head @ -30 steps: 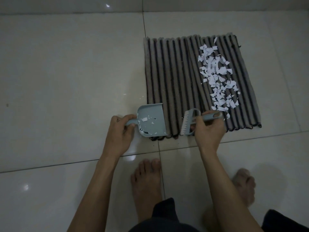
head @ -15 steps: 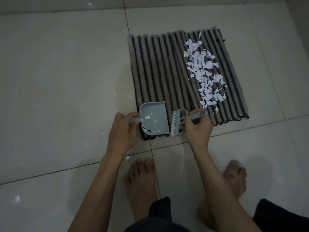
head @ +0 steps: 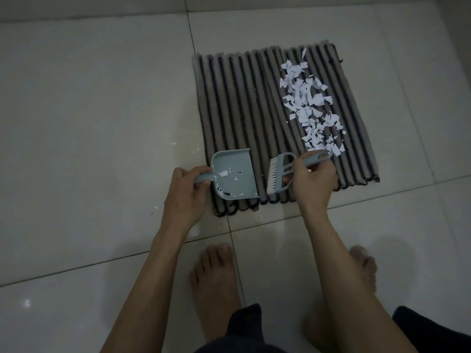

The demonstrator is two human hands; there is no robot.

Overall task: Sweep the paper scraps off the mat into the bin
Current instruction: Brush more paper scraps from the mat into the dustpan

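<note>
Left hand (head: 187, 192): fingers curled round the short handle of a pale blue dustpan (head: 233, 175). The pan lies on the near left corner of the mat (head: 244, 105), open edge facing right. A few white scraps sit inside it.

Right hand (head: 313, 184): fingers wrapped round the handle of a matching pale blue hand brush (head: 283, 171). White bristles point left toward the pan, a narrow strip of mat between them. Handle end reaches the near edge of the paper scraps (head: 311, 105).

No brand, label or writing readable on either tool.

The scraps lie in a long band down the right half of the ribbed grey and black mat. A few stray flecks on the tile floor (head: 89, 110) left of the mat. Bare feet on the tiles below the hands.
</note>
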